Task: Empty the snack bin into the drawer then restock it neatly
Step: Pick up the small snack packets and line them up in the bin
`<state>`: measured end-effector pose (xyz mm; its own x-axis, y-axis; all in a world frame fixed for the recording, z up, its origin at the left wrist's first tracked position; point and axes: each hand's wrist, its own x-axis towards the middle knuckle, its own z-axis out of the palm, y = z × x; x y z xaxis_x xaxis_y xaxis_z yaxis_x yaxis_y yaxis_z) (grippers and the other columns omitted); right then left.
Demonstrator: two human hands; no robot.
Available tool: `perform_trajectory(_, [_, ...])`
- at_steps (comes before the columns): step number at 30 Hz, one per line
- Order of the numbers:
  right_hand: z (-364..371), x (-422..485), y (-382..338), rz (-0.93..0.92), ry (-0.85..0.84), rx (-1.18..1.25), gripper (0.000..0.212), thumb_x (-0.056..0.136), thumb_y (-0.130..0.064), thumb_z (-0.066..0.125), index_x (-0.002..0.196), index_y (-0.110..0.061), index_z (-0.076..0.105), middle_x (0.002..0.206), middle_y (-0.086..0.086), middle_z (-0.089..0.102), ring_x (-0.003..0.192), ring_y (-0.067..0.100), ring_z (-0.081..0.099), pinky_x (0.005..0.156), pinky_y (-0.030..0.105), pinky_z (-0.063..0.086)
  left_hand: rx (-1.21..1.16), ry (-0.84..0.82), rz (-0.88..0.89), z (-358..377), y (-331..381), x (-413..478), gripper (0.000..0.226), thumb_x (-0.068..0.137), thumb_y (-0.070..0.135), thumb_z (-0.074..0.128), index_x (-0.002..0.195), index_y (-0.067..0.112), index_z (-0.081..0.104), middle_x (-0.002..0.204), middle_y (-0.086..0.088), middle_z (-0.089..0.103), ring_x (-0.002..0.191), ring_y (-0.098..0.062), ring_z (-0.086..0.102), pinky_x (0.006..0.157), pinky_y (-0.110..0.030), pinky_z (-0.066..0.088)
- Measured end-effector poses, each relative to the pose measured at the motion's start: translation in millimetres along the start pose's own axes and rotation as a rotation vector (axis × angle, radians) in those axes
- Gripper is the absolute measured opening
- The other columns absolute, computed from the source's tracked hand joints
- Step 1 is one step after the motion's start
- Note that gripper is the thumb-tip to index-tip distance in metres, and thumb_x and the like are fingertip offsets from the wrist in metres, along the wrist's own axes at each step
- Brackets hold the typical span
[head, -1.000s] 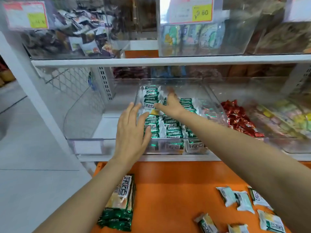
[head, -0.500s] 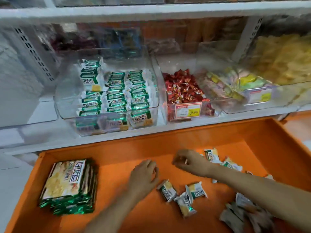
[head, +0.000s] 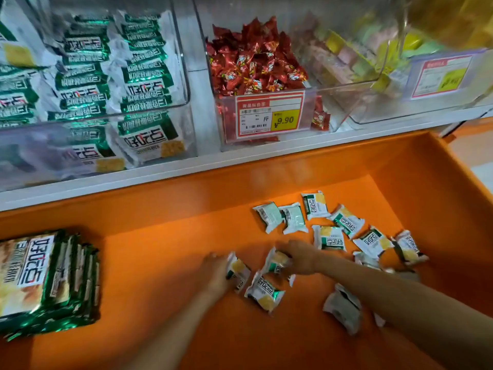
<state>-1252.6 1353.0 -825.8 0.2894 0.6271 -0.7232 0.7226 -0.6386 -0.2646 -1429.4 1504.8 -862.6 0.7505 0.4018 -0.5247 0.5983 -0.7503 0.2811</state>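
While both hands are down in the orange drawer point(head: 160, 263), the left hand point(head: 214, 273) has its fingers closed on the edge of a snack packet point(head: 239, 271) and the right hand point(head: 300, 259) has its fingers curled, clamped on a second packet point(head: 277, 263) just beside it. Loose packets point(head: 330, 237) are scattered to the right; a stack of flat packs point(head: 48, 279) lies at the drawer's left. Clear snack bin point(head: 184, 62) is on the shelf above — packets inside in rows.

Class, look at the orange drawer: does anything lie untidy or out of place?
Yes. Small snack packets lie scattered at all angles across the drawer, some face down, unlike the neat rows in the clear bin above.
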Motion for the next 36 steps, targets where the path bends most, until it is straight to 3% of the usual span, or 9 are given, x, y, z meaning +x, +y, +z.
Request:
perform_trajectory(2, [-14,-7,-6,-0.001,0.015,0.262,0.035,0.081,-0.042,0.073,0.106,-0.024,0.055,0.101,0.002,0.06,0.093,0.019,0.058,0.075,0.028,0.046,-0.253,-0.001,-0.051,-10,-3,-1,0.034,0.083,0.035,0.07,0.103,0.013,0.053,0.118,-0.014,0.057,0.118,-0.032,0.05,0.083,-0.032,0.037])
perform_trajectory(4, [-29,-14,-19,0.026,0.006,0.589,0.051,0.082,-0.038,0.073,0.123,-0.019,0.048,0.096,-0.003,0.056,0.087,0.016,0.057,0.071,0.025,0.045,-0.596,-0.008,-0.138,-26,-5,-7,0.04,0.082,0.025,0.074,0.112,0.008,0.054,0.121,-0.013,0.056,0.113,-0.032,0.054,0.082,-0.033,0.041])
perform_trajectory(7, [-48,-27,-51,-0.054,0.061,0.731,0.084,0.081,-0.035,0.075,0.147,-0.018,0.026,0.111,0.004,0.055,0.102,0.025,0.058,0.077,0.03,0.05,-0.949,-0.002,-0.127,-62,0,-25,0.04,0.078,0.007,0.076,0.112,0.004,0.054,0.105,-0.012,0.064,0.081,-0.021,0.062,0.069,-0.031,0.05])
perform_trajectory(9, [-59,-35,-71,-0.136,0.092,0.794,0.08,0.079,-0.03,0.077,0.142,-0.019,0.029,0.115,0.015,0.06,0.095,0.027,0.065,0.078,0.039,0.057,-1.041,0.052,-0.102,-86,1,-39,0.034,0.079,0.003,0.074,0.108,0.002,0.056,0.094,-0.012,0.066,0.073,-0.019,0.061,0.061,-0.024,0.051])
perform_trajectory(14, [-78,-59,-107,-0.244,0.134,0.968,0.065,0.083,-0.026,0.073,0.133,-0.008,0.035,0.094,0.017,0.067,0.072,0.023,0.07,0.069,0.036,0.059,-1.351,0.005,-0.024,-132,-10,-78,0.037,0.086,0.033,0.069,0.118,0.015,0.061,0.113,-0.01,0.069,0.103,-0.023,0.066,0.088,-0.037,0.054])
perform_trajectory(18, [-83,-83,-136,-0.295,0.187,1.034,0.059,0.086,-0.035,0.068,0.122,0.002,0.039,0.085,0.018,0.067,0.075,0.025,0.069,0.077,0.04,0.059,-1.188,0.07,0.126,-154,-4,-111,0.065,0.067,0.034,0.085,0.124,0.022,0.056,0.107,0.003,0.068,0.099,-0.017,0.066,0.086,-0.035,0.057])
perform_trajectory(24, [-85,-106,-151,-0.337,0.159,0.971,0.042,0.097,-0.04,0.051,0.12,-0.006,0.044,0.106,0.016,0.067,0.099,0.025,0.065,0.092,0.046,0.053,-1.099,0.198,0.162,-162,-6,-136,0.047,0.083,0.016,0.073,0.126,0.018,0.055,0.109,-0.005,0.069,0.09,-0.013,0.065,0.077,-0.025,0.054])
perform_trajectory(30, [-70,-94,-148,-0.372,0.255,0.866,0.03,0.096,-0.029,0.055,0.115,-0.011,0.04,0.117,0.024,0.054,0.093,0.024,0.061,0.076,0.033,0.057,-1.125,0.021,0.145,-155,-12,-135,0.028,0.088,0.005,0.061,0.115,0.015,0.061,0.091,-0.008,0.072,0.081,-0.019,0.067,0.086,-0.033,0.053])
perform_trajectory(36, [-65,-71,-142,-0.348,0.227,0.828,0.018,0.092,-0.033,0.061,0.093,-0.023,0.046,0.084,-0.002,0.055,0.074,0.01,0.055,0.064,0.023,0.049,-1.217,-0.088,0.058,-146,-14,-115,0.046,0.079,0.019,0.077,0.119,0.014,0.054,0.081,-0.009,0.068,0.069,-0.026,0.063,0.068,-0.033,0.057])
